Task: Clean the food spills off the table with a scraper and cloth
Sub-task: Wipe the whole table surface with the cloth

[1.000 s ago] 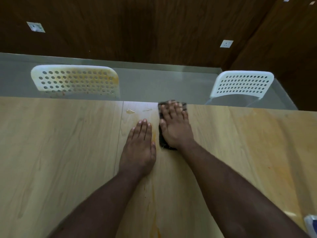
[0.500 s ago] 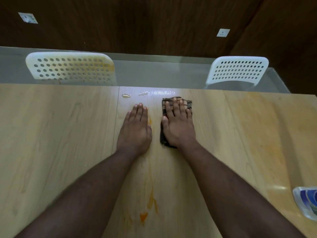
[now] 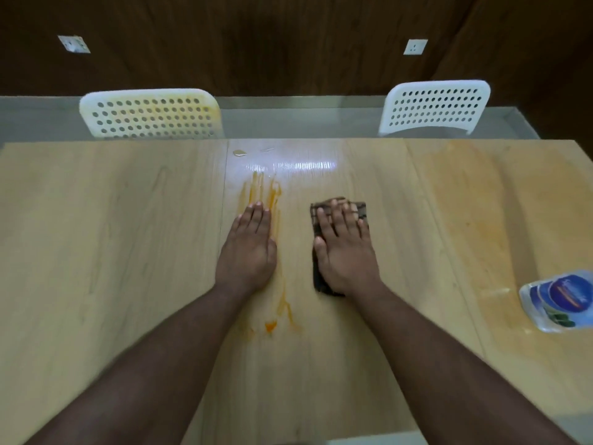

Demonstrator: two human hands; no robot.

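Note:
A dark checked cloth (image 3: 358, 208) lies flat on the light wooden table (image 3: 112, 252). My right hand (image 3: 345, 248) presses on it with straight, spread fingers and covers most of it. My left hand (image 3: 248, 248) rests flat on the bare table just left of an orange food smear (image 3: 272, 194). The smear runs in streaks from beyond my left fingertips down to an orange blob (image 3: 270, 326) between my forearms. A wet sheen (image 3: 305, 164) and a small droplet (image 3: 239, 152) lie near the far edge. No scraper is in view.
Two white perforated chairs stand beyond the far edge, one at the left (image 3: 150, 114) with orange stains, one at the right (image 3: 436, 106). A blue-and-white plastic packet (image 3: 558, 300) lies at the right edge. A faint orange film (image 3: 475, 194) covers the table's right part.
Both hands have drawn back toward me from the far edge, the right one dragging the cloth. Wet sheen and orange streaks now show where they were.

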